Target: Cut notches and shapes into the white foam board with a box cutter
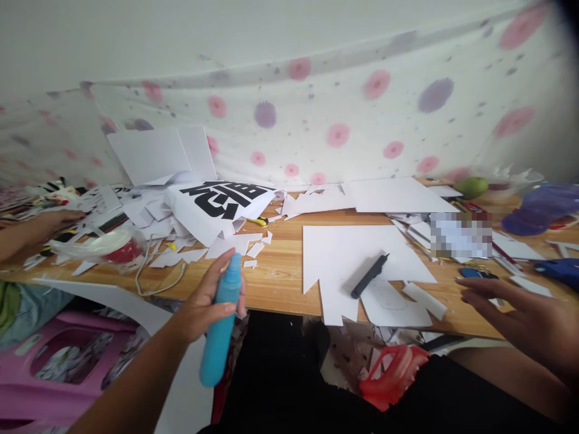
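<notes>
The left hand wraps a blue bottle at the front table edge; the right hand, loosely outstretched, holds nothing.

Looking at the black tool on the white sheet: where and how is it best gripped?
Probably mid-body on the black tool, from above and the right, thumb and fingers across its long sides. It lies slantwise on the white sheet, slim far end pointing away, with nothing on top. The right hand looks free; the left holds the blue bottle.
</notes>
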Demonstrator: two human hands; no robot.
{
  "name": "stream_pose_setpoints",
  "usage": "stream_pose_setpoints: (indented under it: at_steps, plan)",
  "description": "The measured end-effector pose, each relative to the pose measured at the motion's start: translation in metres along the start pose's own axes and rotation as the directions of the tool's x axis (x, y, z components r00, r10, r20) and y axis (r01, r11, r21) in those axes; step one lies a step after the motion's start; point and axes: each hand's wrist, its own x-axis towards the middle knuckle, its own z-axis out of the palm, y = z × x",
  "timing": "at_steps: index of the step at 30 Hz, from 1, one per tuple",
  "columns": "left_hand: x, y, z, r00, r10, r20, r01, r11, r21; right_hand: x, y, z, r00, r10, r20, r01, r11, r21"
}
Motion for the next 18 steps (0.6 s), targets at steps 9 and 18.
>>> stream_pose_setpoints:
  at_steps: [9, 18]
  plan:
    - [0.049, 0.026, 0.128, 0.902, 0.229, 0.365, 0.125, 0.672, -0.730, 0.055, -0.018, -0.049, 0.906, 0.394, 0.155, -0.423, 0.842, 0.335]
    - [0.093, 0.056, 0.215, 0.650, 0.411, 0.640, 0.348, 0.588, -0.730, 0.096, 0.043, -0.128, 0.730, 0.674, -0.115, -0.545, 0.675, 0.497]
